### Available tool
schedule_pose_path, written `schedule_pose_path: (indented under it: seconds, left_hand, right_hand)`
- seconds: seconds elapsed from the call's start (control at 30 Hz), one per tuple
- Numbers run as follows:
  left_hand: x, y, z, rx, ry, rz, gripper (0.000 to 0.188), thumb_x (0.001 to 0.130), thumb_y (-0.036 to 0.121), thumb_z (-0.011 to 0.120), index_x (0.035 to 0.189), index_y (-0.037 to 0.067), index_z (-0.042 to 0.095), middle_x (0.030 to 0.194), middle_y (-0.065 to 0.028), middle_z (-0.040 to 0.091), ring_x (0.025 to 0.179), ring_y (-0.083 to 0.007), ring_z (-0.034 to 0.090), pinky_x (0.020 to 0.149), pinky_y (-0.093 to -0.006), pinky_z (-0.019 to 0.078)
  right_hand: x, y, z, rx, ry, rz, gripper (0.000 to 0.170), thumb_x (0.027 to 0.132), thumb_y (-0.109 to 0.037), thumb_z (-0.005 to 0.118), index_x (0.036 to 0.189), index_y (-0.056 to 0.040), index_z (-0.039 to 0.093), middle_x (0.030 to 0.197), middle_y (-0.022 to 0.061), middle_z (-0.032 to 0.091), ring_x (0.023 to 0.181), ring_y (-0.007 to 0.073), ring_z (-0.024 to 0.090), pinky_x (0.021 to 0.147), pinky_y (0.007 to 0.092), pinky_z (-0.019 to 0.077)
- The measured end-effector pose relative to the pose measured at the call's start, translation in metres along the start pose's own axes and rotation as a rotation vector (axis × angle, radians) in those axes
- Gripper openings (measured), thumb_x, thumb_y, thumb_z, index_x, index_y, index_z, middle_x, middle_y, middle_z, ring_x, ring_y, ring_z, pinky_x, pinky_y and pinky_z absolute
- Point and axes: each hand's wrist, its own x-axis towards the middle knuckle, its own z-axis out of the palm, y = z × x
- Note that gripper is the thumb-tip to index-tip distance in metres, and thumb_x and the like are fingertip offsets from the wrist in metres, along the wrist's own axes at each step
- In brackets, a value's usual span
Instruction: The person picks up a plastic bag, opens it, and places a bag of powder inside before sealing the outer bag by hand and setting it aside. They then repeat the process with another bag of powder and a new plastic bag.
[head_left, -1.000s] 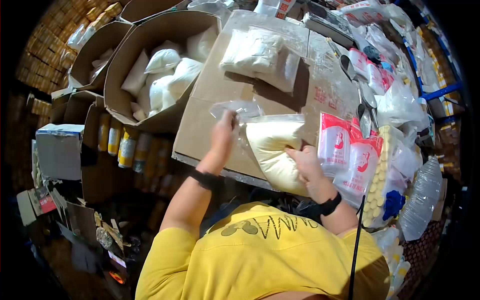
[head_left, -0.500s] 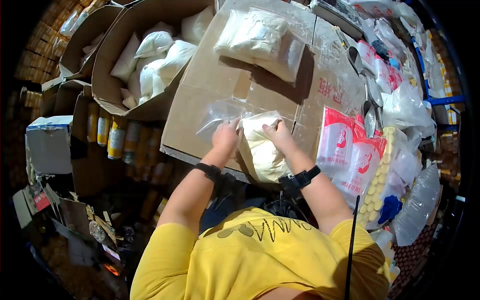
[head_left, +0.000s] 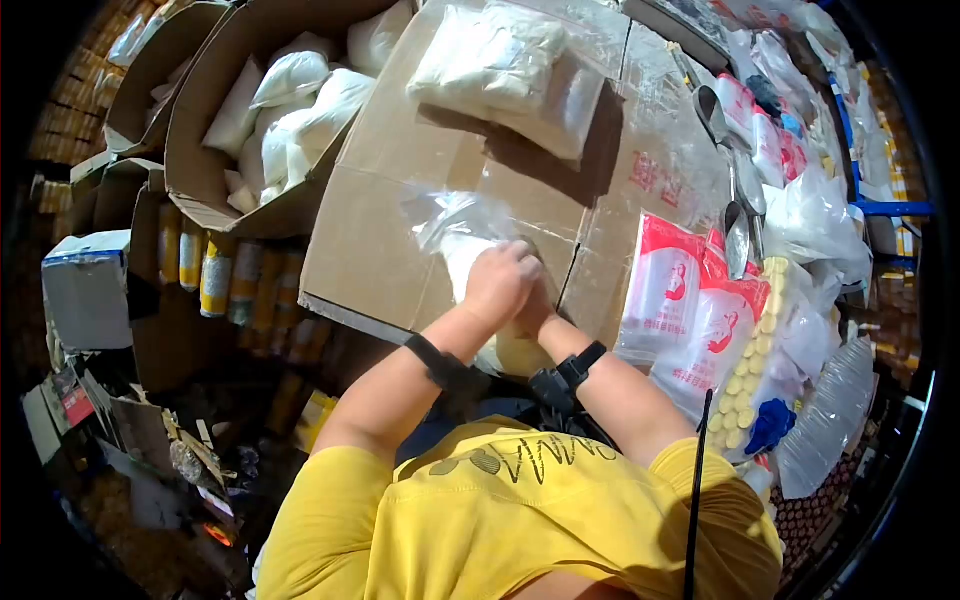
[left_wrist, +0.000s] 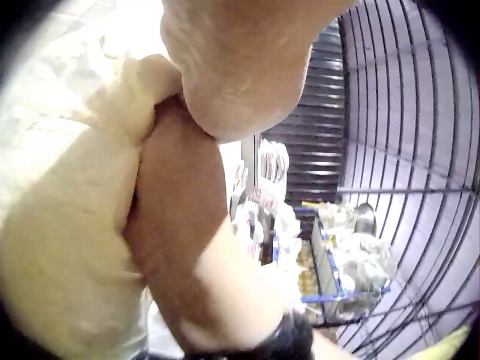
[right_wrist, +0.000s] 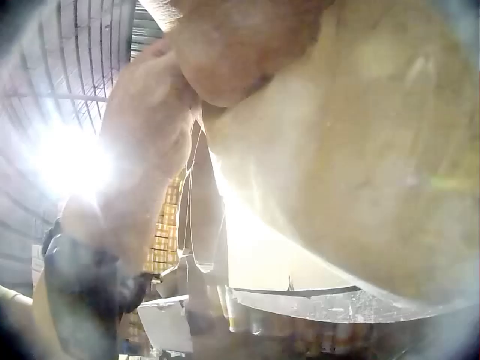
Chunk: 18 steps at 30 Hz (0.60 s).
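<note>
In the head view both hands are close together over a clear plastic bag of pale cream powder at the near edge of the cardboard-covered table. My left hand has its fingers curled at the bag's side and partly covers my right hand, which grips the same bag. The bag's loose plastic end spreads away from me on the cardboard. The bulging bag fills the left of the left wrist view, with the right hand pressed along it. Most right-hand fingers are hidden in the head view.
Filled powder bags lie stacked farther back on the cardboard. A large carton at left holds more white bags. Red-and-white printed packets, metal scoops and an egg-like yellow row line the right side.
My hands came together: the left moved right and now overlaps the right, which shifted left and nearer me. The bag turned, its bulk now mostly behind the hands. The head view drifted slightly.
</note>
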Motion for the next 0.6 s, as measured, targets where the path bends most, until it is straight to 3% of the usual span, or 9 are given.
schedule_pose_path:
  seconds: [0.07,0.13,0.2,0.23,0.27,0.37,0.4,0.53,0.6]
  left_hand:
    - [-0.004,0.0,0.003,0.053,-0.061,0.09,0.005,0.068,0.013,0.056,0.073,0.012,0.056,0.073,-0.0034,0.049,0.072,-0.0226,0.051,0.061,-0.034,0.0434]
    - [-0.005,-0.004,0.0,0.073,-0.048,0.112,0.014,0.069,0.013,0.055,0.082,0.013,0.058,0.074,-0.0031,0.049,0.073,-0.0222,0.051,0.061,-0.0334,0.0427]
    - [-0.013,-0.014,-0.003,0.134,-0.076,0.138,0.031,0.071,0.015,0.054,0.101,0.016,0.058,0.076,-0.0026,0.049,0.075,-0.0214,0.051,0.063,-0.0325,0.0415]
    - [-0.019,-0.017,-0.002,0.137,-0.058,0.115,0.032,0.071,0.015,0.055,0.103,0.017,0.057,0.077,-0.0026,0.049,0.075,-0.0211,0.051,0.063,-0.0322,0.0414]
    - [-0.026,-0.019,-0.002,0.142,-0.044,0.094,0.033,0.071,0.015,0.055,0.104,0.018,0.057,0.077,-0.0025,0.05,0.075,-0.0207,0.051,0.063,-0.032,0.0413]
    - [-0.029,-0.02,0.003,0.068,0.037,-0.025,0.035,0.073,0.015,0.058,0.107,0.018,0.058,0.072,-0.0052,0.049,0.068,-0.0228,0.051,0.058,-0.0337,0.0415]
    - [-0.025,-0.02,0.002,0.005,0.076,-0.101,0.034,0.073,0.015,0.059,0.106,0.018,0.059,0.07,-0.0061,0.048,0.066,-0.0239,0.051,0.057,-0.0345,0.0416]
    - [-0.01,-0.016,-0.003,-0.054,0.124,-0.099,0.029,0.073,0.013,0.059,0.102,0.015,0.061,0.065,-0.0089,0.047,0.06,-0.0277,0.05,0.054,-0.0381,0.0413]
    - [-0.008,-0.012,0.002,0.028,0.055,0.0,0.029,0.071,0.013,0.058,0.1,0.015,0.061,0.068,-0.0074,0.049,0.064,-0.0257,0.051,0.055,-0.0367,0.0415]
  right_hand:
    - [0.007,0.0,-0.006,0.338,0.004,0.095,0.026,0.089,-0.019,0.04,0.102,-0.0026,0.056,0.105,0.01,0.058,0.097,0.0241,0.055,0.081,0.0312,0.0437]
    - [0.015,0.011,-0.002,1.435,-0.028,0.403,0.024,0.087,-0.017,0.042,0.1,-0.0023,0.057,0.102,0.0112,0.059,0.094,0.0258,0.056,0.079,0.0308,0.0444]
    - [0.02,0.022,-0.003,1.834,-0.012,0.563,0.022,0.086,-0.014,0.043,0.099,-0.0019,0.057,0.099,0.0125,0.061,0.091,0.0275,0.057,0.078,0.0303,0.045]
    - [0.022,0.025,-0.004,1.715,0.024,0.534,0.022,0.085,-0.012,0.044,0.098,-0.0017,0.058,0.097,0.0132,0.062,0.09,0.0284,0.058,0.077,0.0301,0.0453]
    - [0.022,0.025,0.005,1.136,0.187,0.378,0.02,0.083,-0.007,0.043,0.096,-0.0001,0.058,0.088,0.0176,0.061,0.083,0.0322,0.059,0.073,0.0297,0.0461]
    - [0.018,0.015,-0.014,0.686,0.2,0.299,0.019,0.082,-0.002,0.045,0.095,0.0012,0.057,0.084,0.0162,0.06,0.079,0.0285,0.058,0.072,0.0297,0.0451]
    - [0.017,0.014,-0.015,0.569,0.381,0.044,0.016,0.082,-0.002,0.047,0.094,0.0023,0.056,0.078,0.0155,0.057,0.075,0.0281,0.057,0.07,0.0303,0.0446]
    - [0.006,0.005,-0.027,0.788,0.177,0.098,0.014,0.082,-0.006,0.049,0.091,-0.0015,0.059,0.082,0.0101,0.059,0.077,0.0278,0.057,0.072,0.035,0.0453]
    - [0.013,0.013,-0.022,1.577,-0.083,0.307,0.03,0.08,-0.029,0.054,0.1,-0.0079,0.056,0.091,0.0118,0.058,0.087,0.0266,0.054,0.078,0.0377,0.0426]
